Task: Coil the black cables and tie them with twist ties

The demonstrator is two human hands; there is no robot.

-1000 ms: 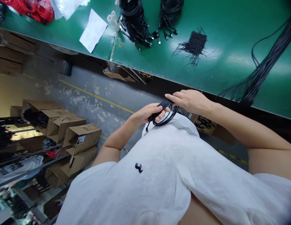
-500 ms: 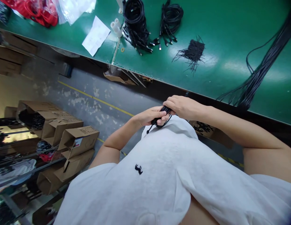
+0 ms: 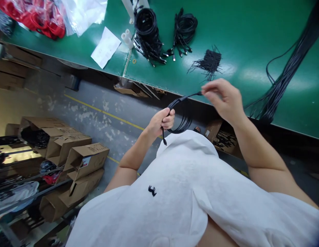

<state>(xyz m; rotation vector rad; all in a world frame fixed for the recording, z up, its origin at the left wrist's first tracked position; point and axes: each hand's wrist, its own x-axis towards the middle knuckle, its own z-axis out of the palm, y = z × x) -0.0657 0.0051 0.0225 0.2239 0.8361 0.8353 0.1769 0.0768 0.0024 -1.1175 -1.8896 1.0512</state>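
Note:
In the head view, my left hand [image 3: 162, 120] is wrapped round a coiled black cable [image 3: 184, 125], in front of my white shirt. A short plug end hangs below that hand, and the loops droop to its right. The cable's other end stretches up and right to the pinched fingertips of my right hand [image 3: 223, 99], near the bench edge. Those fingertips are slightly blurred. Beyond the right hand, a pile of thin black ties [image 3: 210, 61] lies on the green bench [image 3: 239, 37].
Coiled black cables [image 3: 186, 29] and a taller cable stack [image 3: 147, 34] stand on the bench. A long black cable bundle [image 3: 285, 75] crosses its right side. Paper [image 3: 106, 48] and red bagged items [image 3: 43, 20] lie left. Cardboard boxes [image 3: 84, 156] stand behind at left.
My right hand has moved up and right from the coil, drawing one cable end outward. The bunched loops have spread open below. My left hand keeps its hold.

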